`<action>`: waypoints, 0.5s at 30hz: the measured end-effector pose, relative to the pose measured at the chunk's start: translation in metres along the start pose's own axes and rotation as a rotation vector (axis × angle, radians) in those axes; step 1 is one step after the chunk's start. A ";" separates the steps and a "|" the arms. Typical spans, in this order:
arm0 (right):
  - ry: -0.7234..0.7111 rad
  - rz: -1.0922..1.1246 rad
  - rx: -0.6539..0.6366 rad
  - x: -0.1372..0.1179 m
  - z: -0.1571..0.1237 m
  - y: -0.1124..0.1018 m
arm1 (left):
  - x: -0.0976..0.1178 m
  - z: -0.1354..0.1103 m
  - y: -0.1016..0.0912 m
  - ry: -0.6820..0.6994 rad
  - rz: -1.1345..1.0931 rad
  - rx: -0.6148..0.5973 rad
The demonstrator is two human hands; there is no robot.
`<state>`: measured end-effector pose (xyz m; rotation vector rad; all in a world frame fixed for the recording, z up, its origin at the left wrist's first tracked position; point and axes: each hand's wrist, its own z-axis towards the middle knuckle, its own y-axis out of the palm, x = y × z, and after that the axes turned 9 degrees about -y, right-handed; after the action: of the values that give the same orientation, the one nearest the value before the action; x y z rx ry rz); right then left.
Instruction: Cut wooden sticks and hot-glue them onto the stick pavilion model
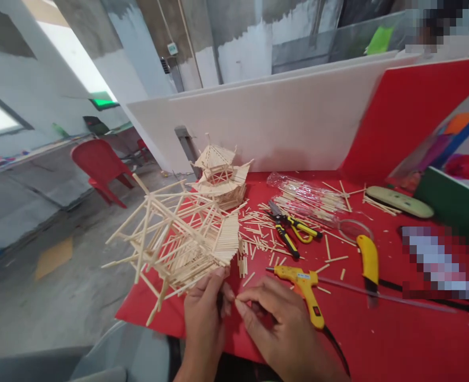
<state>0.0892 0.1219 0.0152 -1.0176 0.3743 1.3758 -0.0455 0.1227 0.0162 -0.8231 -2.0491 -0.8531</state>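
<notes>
A frame model of thin wooden sticks (174, 239), with a slatted roof section (226, 239), is tilted at the table's near left edge. My left hand (206, 302) is closed at its near corner, with the thumb against the slats. Close beside it, my right hand (272, 313) is closed in a pinch near the left fingertips; whatever sits between its fingers is too small to make out. A yellow hot glue gun (304, 286) lies just beyond my right hand. Behind the frame stands a finished-looking stick pagoda (218, 175) with tiered roofs.
Cut sticks (258, 228) lie scattered over the red table (417, 339). Yellow-black pliers (286, 233), bagged sticks (310, 196), a yellow utility knife (367, 260), a clear tape roll (354, 228) and a pale green case (399, 201) lie there. White boards (266, 127) stand behind.
</notes>
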 end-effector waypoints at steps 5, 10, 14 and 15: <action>-0.011 -0.004 -0.004 -0.003 -0.004 -0.004 | 0.001 -0.001 0.004 -0.001 -0.029 -0.012; -0.049 -0.040 -0.003 -0.004 -0.002 -0.006 | 0.001 0.000 0.005 0.014 -0.042 0.005; -0.053 -0.049 -0.022 -0.002 -0.003 -0.005 | 0.002 -0.001 0.006 0.016 -0.037 0.002; -0.055 -0.045 -0.026 -0.002 -0.003 -0.004 | 0.002 -0.001 0.006 0.018 -0.038 -0.003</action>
<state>0.0939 0.1188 0.0165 -1.0019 0.2915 1.3679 -0.0417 0.1261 0.0200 -0.7778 -2.0539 -0.8820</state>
